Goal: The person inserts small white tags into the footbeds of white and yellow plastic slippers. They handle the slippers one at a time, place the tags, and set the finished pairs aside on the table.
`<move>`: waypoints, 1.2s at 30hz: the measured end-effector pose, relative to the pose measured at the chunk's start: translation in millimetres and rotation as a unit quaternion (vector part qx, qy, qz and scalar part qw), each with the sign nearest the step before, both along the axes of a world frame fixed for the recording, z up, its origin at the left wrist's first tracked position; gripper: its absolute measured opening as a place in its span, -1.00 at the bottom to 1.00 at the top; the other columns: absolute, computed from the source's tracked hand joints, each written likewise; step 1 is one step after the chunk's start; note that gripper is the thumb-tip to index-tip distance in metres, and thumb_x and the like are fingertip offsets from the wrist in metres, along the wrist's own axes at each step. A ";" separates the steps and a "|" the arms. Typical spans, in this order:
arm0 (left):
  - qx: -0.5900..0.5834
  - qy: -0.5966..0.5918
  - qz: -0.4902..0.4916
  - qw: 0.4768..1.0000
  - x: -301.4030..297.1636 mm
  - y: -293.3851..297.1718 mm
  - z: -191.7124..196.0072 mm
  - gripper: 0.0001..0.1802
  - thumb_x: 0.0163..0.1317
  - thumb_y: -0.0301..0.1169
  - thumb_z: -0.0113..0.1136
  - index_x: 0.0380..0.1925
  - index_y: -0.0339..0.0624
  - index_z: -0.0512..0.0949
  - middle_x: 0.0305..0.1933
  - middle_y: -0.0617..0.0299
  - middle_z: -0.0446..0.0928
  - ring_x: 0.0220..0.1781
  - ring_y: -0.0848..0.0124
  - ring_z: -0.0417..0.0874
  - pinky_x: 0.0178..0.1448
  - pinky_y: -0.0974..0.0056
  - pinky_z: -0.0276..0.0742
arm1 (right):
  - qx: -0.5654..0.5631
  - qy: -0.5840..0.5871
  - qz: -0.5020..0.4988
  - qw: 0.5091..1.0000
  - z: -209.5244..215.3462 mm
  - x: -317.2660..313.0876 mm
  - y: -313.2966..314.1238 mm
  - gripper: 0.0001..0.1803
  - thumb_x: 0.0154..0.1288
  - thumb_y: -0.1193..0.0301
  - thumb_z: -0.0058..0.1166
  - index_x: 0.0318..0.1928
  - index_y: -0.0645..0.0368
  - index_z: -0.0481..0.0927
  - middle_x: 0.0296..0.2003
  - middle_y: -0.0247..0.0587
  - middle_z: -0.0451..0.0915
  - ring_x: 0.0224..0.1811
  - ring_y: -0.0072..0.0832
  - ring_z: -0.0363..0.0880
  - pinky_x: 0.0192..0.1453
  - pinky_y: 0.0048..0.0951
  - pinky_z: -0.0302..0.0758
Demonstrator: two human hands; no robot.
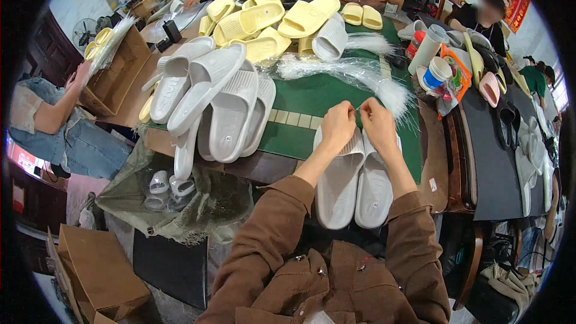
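A pair of light grey slide sandals lies side by side in front of me, toes away, at the table's near edge. Above their straps my left hand and my right hand are close together, fingers pinched. Whatever they pinch is too thin to make out. Just beyond my right hand, a bundle of clear plastic strands fans out on the green tabletop. More grey slides are heaped to the left, overhanging the near edge.
Yellow slides are piled at the back. A white cup and a bottle stand at right, before a dark table with more footwear. An open sack holds slides below left. Co-workers stand left, behind and right, near a cardboard box.
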State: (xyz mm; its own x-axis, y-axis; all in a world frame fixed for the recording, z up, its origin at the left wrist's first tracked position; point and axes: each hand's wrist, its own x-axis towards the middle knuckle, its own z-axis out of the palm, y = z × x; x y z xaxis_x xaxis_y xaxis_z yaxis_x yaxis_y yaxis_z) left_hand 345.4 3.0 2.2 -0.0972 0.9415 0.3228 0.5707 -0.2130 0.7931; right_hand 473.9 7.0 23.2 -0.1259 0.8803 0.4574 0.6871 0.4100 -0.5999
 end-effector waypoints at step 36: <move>0.058 -0.008 -0.041 0.997 -2.2 1.8 -8.0 -0.85 0.25 -0.43 0.05 -0.40 -0.29 0.54 -0.32 -0.06 0.57 -0.22 -0.04 0.59 -0.14 -0.01 0.46 | -0.022 0.058 -0.046 0.997 -4.0 3.5 0.1 -0.85 0.19 0.39 0.10 -0.31 0.22 0.56 -0.37 0.02 0.64 -0.29 -0.05 0.63 -0.22 -0.17 0.53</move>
State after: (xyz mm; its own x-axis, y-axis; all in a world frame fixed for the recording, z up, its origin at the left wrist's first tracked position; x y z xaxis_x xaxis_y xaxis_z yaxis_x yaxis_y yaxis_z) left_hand 343.1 4.7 -5.8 -0.0263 0.9027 0.4295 0.5355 -0.3501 0.7685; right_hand 477.4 7.1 19.1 0.0078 0.9052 0.4250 0.6458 0.3200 -0.6932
